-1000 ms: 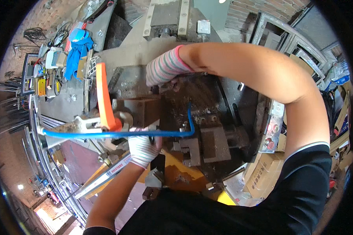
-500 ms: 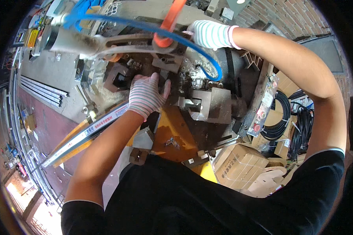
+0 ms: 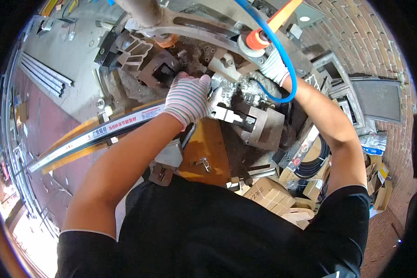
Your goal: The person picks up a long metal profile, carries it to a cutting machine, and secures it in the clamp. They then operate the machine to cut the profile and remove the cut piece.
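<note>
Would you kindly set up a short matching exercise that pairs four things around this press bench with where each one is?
Things:
1. left hand
2. right hand
3. blue hose
4. cardboard boxes

Places:
A. stacked low on the right, beside the person's body
B. on the end of the long profile strip at the metal die
C. up by the orange-handled lever
D. looping around the right wrist

Pairs: 1-B, 2-C, 3-D, 4-A

I'm seeing striped knit cloth gloves on my left hand (image 3: 188,98) and right hand (image 3: 274,66), gripping a glossy metal profile strip (image 3: 97,132) and matt, grimy steel press (image 3: 250,121).
</note>
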The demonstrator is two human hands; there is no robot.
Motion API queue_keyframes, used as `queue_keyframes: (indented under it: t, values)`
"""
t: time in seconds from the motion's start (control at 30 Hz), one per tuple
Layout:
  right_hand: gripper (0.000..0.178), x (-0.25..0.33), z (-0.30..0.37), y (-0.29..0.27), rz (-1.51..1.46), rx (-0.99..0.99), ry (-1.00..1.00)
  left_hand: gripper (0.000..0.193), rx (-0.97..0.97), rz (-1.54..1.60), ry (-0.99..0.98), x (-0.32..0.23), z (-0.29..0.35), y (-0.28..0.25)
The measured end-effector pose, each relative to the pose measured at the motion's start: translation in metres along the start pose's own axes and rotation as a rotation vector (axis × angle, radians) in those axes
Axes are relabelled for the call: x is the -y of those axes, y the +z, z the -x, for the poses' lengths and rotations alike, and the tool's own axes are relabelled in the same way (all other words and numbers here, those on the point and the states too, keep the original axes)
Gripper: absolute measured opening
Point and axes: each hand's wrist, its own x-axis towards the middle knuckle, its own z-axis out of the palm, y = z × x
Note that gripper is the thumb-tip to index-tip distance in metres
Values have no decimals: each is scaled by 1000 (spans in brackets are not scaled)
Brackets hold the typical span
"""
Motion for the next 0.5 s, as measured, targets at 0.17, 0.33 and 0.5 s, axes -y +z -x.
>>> queue_keyframes:
  t: [0.17, 0.33, 0.5]
  values:
    - [38, 9, -1, -7, -24, 34, -15, 40, -149, 5, 40, -1, 5, 0]
    - [33, 16, -6, -9, -135, 20, -11, 45, -133, -37, 31, -3, 5, -1]
    - [34, 5, -5, -14, -333, 164, 334, 45, -78, 7, -4, -4, 5, -5]
